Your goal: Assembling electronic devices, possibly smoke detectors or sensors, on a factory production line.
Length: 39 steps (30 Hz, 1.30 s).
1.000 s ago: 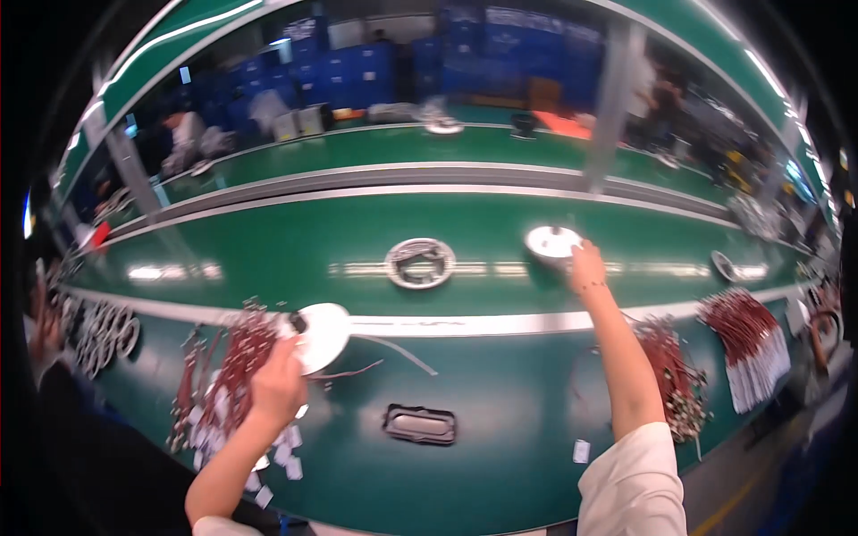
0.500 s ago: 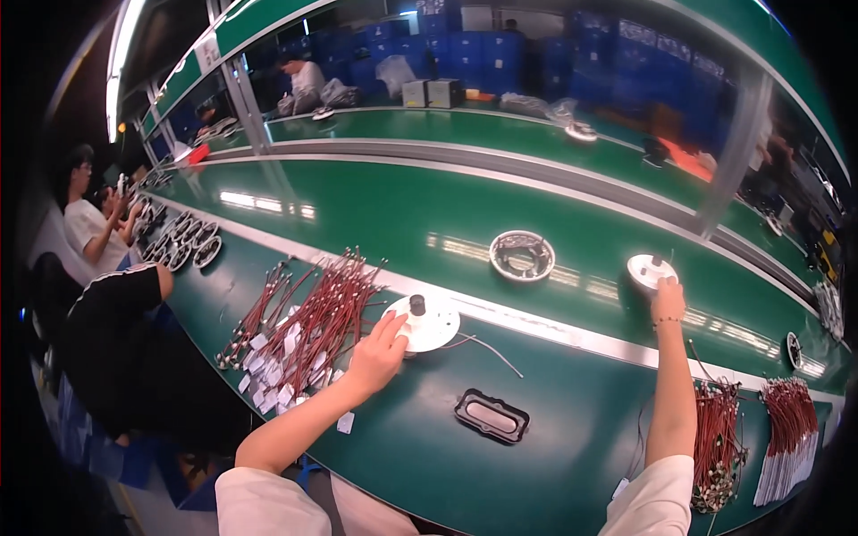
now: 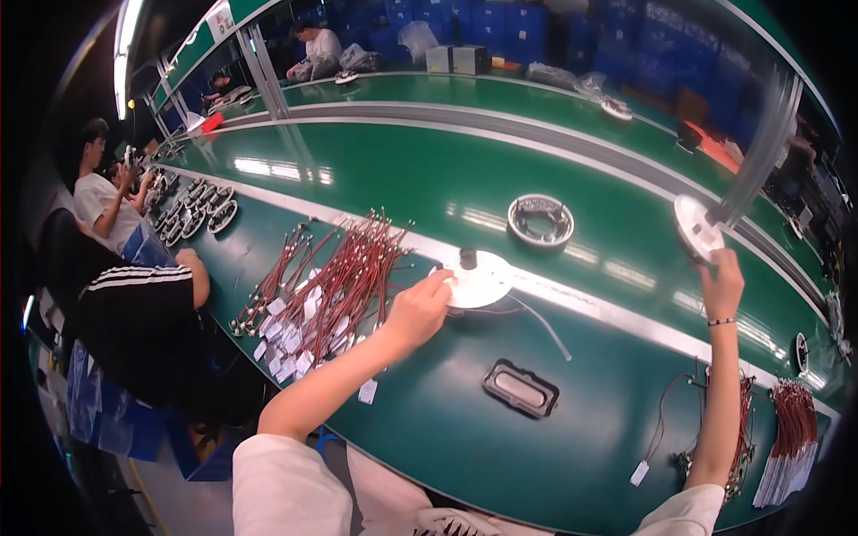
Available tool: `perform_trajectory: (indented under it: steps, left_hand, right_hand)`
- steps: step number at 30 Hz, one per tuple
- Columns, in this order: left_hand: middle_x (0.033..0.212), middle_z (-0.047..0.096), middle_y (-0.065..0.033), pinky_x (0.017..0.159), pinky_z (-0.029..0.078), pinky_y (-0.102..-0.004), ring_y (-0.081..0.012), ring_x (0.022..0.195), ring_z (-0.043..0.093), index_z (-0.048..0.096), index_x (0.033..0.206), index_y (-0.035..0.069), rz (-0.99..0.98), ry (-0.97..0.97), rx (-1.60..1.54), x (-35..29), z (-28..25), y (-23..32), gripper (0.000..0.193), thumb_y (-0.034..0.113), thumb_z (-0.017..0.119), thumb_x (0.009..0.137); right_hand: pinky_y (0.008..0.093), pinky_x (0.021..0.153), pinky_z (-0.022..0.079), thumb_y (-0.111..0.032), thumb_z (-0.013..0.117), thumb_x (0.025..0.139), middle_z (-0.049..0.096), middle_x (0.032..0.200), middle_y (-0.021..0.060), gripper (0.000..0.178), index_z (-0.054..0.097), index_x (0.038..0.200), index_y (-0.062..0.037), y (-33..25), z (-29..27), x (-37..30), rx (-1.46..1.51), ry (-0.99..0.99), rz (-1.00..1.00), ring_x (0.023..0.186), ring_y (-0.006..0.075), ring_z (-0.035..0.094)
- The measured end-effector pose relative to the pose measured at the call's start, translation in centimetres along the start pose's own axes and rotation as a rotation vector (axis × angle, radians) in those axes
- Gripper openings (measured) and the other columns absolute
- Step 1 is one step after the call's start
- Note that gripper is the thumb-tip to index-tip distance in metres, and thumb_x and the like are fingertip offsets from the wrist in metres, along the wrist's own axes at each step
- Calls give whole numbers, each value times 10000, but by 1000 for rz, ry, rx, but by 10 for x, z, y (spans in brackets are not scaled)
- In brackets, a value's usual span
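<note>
My left hand (image 3: 418, 308) grips the near edge of a white round disc (image 3: 478, 279) with a black knob on top, lying on the green bench with a thin cable trailing from it. Stretched far out to the right, my right hand (image 3: 722, 284) holds a second white round disc (image 3: 695, 228) lifted above the green conveyor belt (image 3: 402, 170). A bundle of red wire harnesses with white tags (image 3: 335, 286) lies just left of my left hand.
A grey ring-shaped housing (image 3: 541, 220) sits on the belt. A black rectangular frame (image 3: 521, 389) lies on the bench near me. More red wire bundles (image 3: 791, 429) lie at the right. A seated person in a black striped shirt (image 3: 143, 313) works at my left; others sit farther along.
The view has swung left. My right hand has lifted the second white disc off the belt. My left hand stays on the first disc.
</note>
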<state>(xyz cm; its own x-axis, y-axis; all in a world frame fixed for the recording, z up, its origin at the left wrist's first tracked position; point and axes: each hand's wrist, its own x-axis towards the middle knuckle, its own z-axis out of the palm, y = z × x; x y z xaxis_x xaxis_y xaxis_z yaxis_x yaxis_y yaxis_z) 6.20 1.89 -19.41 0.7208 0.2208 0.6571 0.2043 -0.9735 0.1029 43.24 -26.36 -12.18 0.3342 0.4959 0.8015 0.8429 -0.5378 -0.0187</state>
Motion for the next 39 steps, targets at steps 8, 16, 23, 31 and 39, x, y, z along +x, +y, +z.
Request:
perform_trajectory:
  steps: [8, 16, 23, 31, 39]
  left_hand:
    - [1070, 502, -131, 700, 482, -350, -286, 993, 496, 496, 952, 8, 77, -63, 91, -16, -4, 10, 285, 19, 505, 667]
    - [966, 571, -120, 721, 468, -344, -288, 843, 563, 543, 967, 18, 145, -519, -606, -117, -130, 121, 331, 24, 612, 643]
    - [964, 585, -111, 730, 466, -331, -257, 834, 578, 583, 952, 15, -74, -1006, -1035, -204, -129, 172, 260, 49, 613, 696]
    - [1294, 373, -113, 983, 229, -487, -268, 1227, 307, 511, 1056, 16, 545, -1626, -1518, -180, -98, 236, 251, 58, 471, 812]
    - [1246, 386, -187, 965, 306, -403, -282, 1181, 364, 413, 1146, -64, 780, -1726, -1502, -155, -109, 243, 361, 35, 443, 800]
  right_hand:
    - [254, 592, 452, 21, 686, 601, 558, 855, 75, 288, 548, 850, -18, -97, -121, -17, 204, 68, -83, 685, 178, 542]
    - [282, 648, 462, 114, 650, 537, 580, 845, 114, 329, 578, 835, -3, -158, -208, -145, 163, -93, -1, 740, 240, 568]
    - [303, 686, 456, 86, 624, 553, 571, 860, 109, 311, 584, 841, -23, -146, -203, -244, 44, -316, 157, 780, 261, 567]
    - [309, 709, 463, 54, 641, 598, 546, 1032, 125, 445, 569, 1024, -55, -156, -201, -259, 52, -319, 245, 810, 252, 559]
    - [377, 845, 394, -80, 592, 659, 541, 1030, 92, 356, 559, 1012, -48, -267, -314, -351, 774, -1040, 228, 979, 276, 501]
